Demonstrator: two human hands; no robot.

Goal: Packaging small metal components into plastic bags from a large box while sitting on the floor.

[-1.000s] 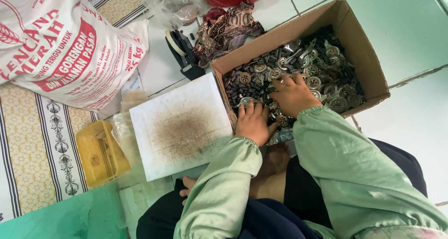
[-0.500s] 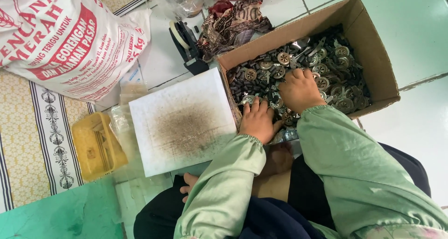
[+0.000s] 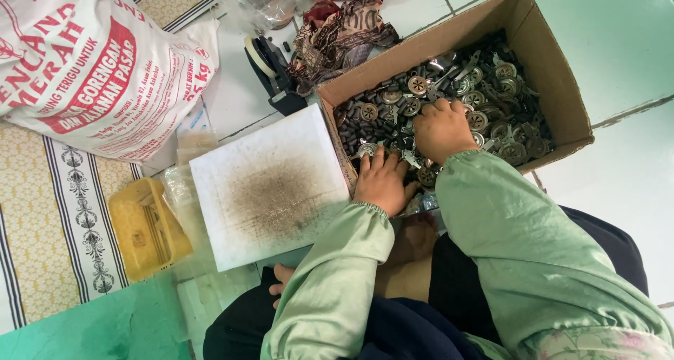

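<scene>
A cardboard box (image 3: 554,72) lies open on the tiled floor, filled with round metal discs and small dark cylindrical parts (image 3: 484,93). My right hand (image 3: 441,129) reaches into the middle of the box, fingers curled down among the parts; whether it grips one is hidden. My left hand (image 3: 382,181) rests at the box's near left corner, fingers spread on the parts. Both arms wear light green sleeves.
A white board (image 3: 270,188) with a dark smudge lies left of the box. Beside it sit a yellow plastic container (image 3: 144,226) and clear plastic bags. A large printed sack (image 3: 98,65), a tape dispenser (image 3: 270,72) and patterned cloth (image 3: 344,30) lie behind.
The view has shifted slightly. My right hand has moved a little toward the near side of the box; my left hand stays at the corner.
</scene>
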